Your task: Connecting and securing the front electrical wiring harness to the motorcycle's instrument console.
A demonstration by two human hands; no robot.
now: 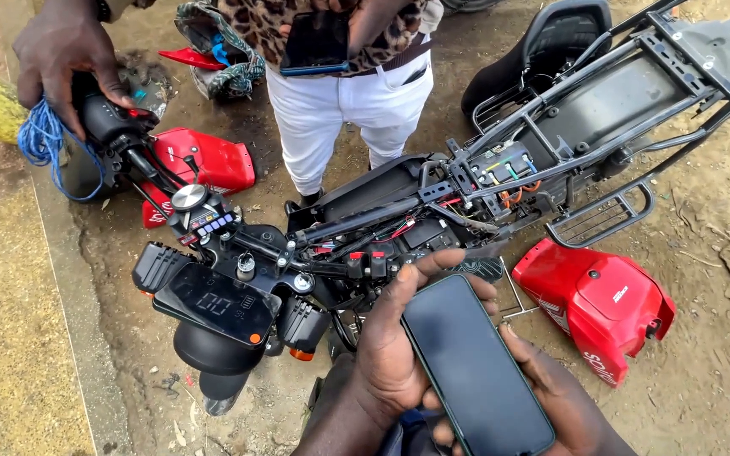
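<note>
Head view: outdoors on bare, littered dirt ground (703,355) beside a concrete kerb (61,279), left hand (394,355) and right hand (563,397) both grip a dark phone (475,367) above a stripped motorcycle (433,203); a red fairing (597,308) lies nearby.

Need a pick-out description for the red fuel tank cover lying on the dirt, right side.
Start at the stripped motorcycle frame lying across the dirt. Just below its rear footrest grille, to the right of the dark phone held in both hands, lies the red fuel tank cover. Unlike the red panel near the handlebar on the left, it is bulkier, rounded, and lies alone on bare ground.
</note>
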